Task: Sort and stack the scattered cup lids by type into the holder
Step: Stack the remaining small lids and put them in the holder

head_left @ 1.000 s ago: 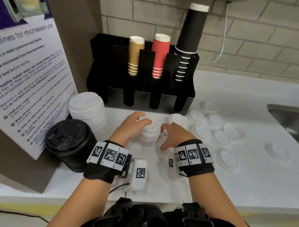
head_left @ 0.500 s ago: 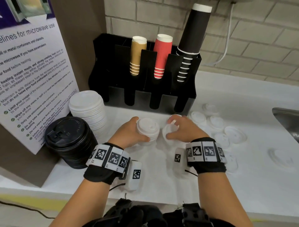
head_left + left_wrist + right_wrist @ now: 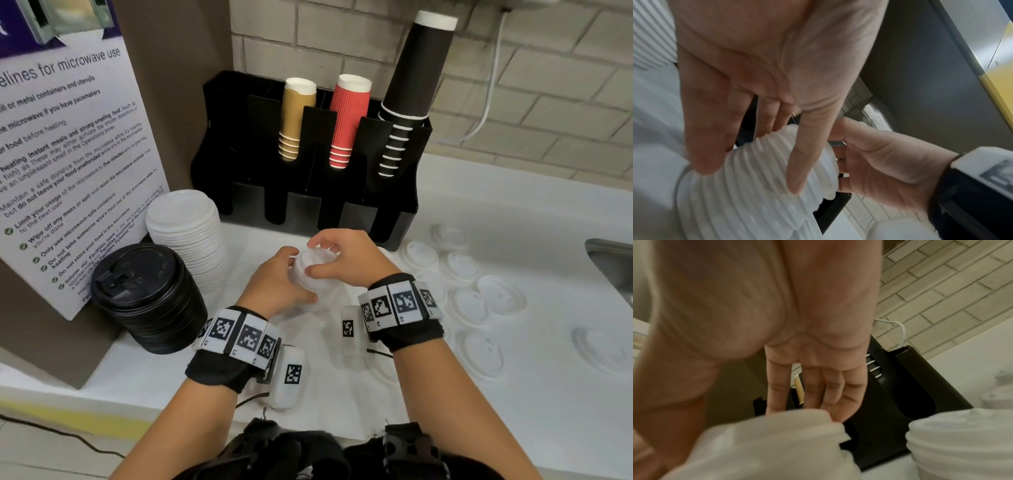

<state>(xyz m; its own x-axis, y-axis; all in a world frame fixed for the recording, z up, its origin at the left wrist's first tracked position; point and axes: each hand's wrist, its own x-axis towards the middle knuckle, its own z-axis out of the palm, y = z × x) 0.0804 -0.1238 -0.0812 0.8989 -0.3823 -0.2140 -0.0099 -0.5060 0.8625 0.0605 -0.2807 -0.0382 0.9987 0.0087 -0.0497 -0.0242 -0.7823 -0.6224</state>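
Here the left hand (image 3: 274, 284) grips a short stack of white dome lids (image 3: 310, 270) from the side, fingers and thumb curled round its ribbed edge — the left wrist view shows the stacked rims (image 3: 756, 178) plainly under the fingertips. The right hand (image 3: 346, 260) comes over the top of the same stack, fingers bent and pinching the uppermost lid at its rim. The stack is held just in front of the black cup holder (image 3: 390, 212), about level with its two middle slots; whether it rests on the white counter (image 3: 513, 394) or is lifted clear, the head view does not settle.

In the holder stand three sleeves of upturned paper cups: tan (image 3: 294, 120), red (image 3: 347, 120) and tall black (image 3: 414, 89). Its left compartments look dark, and their contents cannot be made out.

Left of the holder's front corner sits a tall pile of flat white lids (image 3: 186, 236), and beside that, nearer the person, a pile of black sip lids (image 3: 147, 298). Right of the holder, scattered white lids (image 3: 469, 305) lie singly on the counter — several close together, one (image 3: 601, 349) well apart toward the steel sink (image 3: 613, 263). A notice on microwave use (image 3: 68, 164) leans behind the two piles. In the right wrist view another short white stack (image 3: 962, 443) shows beside the holder's base.
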